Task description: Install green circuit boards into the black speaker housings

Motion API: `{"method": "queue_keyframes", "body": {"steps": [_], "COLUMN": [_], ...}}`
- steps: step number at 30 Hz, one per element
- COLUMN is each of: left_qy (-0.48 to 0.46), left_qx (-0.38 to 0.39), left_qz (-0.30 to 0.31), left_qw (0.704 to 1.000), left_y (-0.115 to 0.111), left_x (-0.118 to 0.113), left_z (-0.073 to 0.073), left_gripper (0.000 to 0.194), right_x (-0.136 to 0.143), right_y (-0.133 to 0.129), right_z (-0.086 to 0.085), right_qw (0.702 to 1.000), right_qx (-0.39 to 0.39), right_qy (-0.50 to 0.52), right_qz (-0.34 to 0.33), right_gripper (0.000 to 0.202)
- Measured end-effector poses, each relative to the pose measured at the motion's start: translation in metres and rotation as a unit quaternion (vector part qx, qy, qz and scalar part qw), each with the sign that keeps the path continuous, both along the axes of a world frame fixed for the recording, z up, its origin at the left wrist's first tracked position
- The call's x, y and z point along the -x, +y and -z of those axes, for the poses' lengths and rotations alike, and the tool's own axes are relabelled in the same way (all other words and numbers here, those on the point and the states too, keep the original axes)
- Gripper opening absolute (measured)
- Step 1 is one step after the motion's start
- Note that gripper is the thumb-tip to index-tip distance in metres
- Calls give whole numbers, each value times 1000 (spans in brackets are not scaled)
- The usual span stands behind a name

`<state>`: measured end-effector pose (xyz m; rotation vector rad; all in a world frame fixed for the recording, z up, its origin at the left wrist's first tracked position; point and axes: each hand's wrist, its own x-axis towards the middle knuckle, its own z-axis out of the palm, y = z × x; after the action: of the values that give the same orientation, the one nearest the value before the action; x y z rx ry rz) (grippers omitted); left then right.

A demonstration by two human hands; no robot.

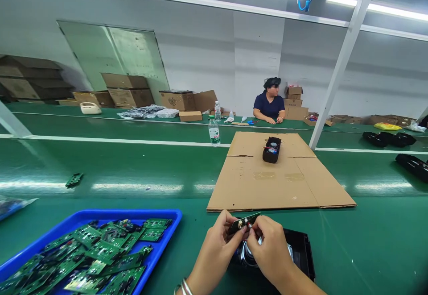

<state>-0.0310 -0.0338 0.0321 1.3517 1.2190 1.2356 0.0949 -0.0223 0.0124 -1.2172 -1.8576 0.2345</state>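
Note:
Between the thumb and fingers of my left hand [221, 237] is a green circuit board [243, 222], tilted with one edge toward me. My right hand [270, 246] pinches a small white-and-red wire connector [249, 225] against the board's edge; my fingertips partly cover it. Below both hands lies a black plastic housing [306, 255], with a round silver speaker [246, 255] inside, partly hidden by my hands. To the left, a blue tray [179, 217] holds many loose circuit boards [103, 250] in a heap.
A cardboard sheet [254, 192] lies ahead, bearing another black speaker housing [271, 150]. A water bottle [214, 130] stands left of it. One loose board [74, 180] lies far left. More black housings [413, 165] are at right. A person [270, 101] sits across the bench.

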Motion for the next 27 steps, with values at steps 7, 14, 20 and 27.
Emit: {"method": "queue_keyframes", "body": {"steps": [7,14,20,27], "left_qy": [-26,-23,-11,-52], "left_qx": [27,12,-16,1], "left_qz": [16,23,0,40], "left_qw": [999,999,1000,998], "left_y": [0,-1,-1,3], "left_x": [-2,-2,-6,-5], "left_z": [2,0,9,9], "left_gripper": [30,29,30,27], "right_x": [-1,0,2,-1], "right_y": [-1,0,2,6], "right_z": [0,1,5,6], "right_qw": [998,991,976,978], "right_qx": [-49,-113,-189,-188], "right_qy": [-44,-66,-106,-95], "right_qz": [9,15,32,15], "right_gripper": [19,21,30,30]}}
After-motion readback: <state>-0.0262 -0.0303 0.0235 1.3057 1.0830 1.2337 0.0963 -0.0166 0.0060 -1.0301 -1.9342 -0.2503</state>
